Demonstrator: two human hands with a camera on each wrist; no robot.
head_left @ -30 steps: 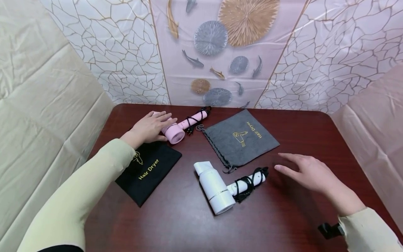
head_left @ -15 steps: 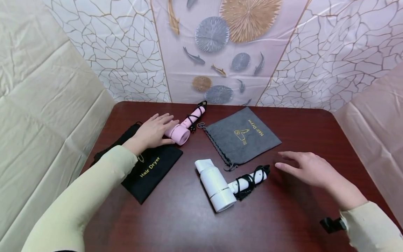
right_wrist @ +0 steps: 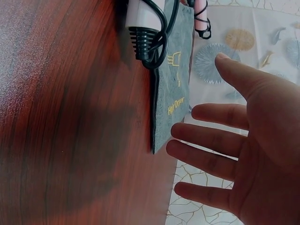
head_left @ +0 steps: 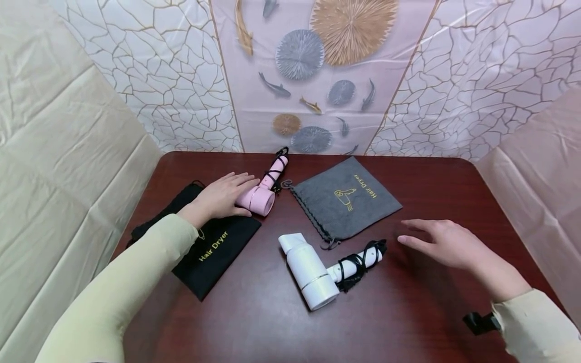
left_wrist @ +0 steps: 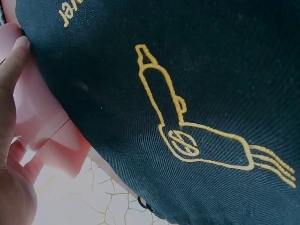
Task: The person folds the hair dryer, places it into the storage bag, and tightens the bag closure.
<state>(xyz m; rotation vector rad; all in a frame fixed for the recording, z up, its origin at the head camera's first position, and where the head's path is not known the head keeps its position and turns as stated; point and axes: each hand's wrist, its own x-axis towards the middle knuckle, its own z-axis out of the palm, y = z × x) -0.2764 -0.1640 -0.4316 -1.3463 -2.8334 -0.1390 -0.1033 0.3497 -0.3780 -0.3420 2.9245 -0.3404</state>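
Note:
My left hand lies over the barrel of a pink hair dryer at the back left, thumb on its near side and fingers across the far side. In the left wrist view, the thumb touches the pink barrel. Under that hand and forearm is a black pouch marked "Hair Dryer". A white hair dryer, its black cord wound round the handle, lies mid-table. Right of that handle my right hand hovers with fingers extended, holding nothing; its palm shows in the right wrist view.
A grey drawstring pouch lies flat behind the white dryer. The dark red table has a patterned backdrop behind it and pale cloth at both sides.
The pink hair dryer has shifted toward me and turned, so its handle points more to the back. My left hand has moved with it. The right hand has stayed nearly still.

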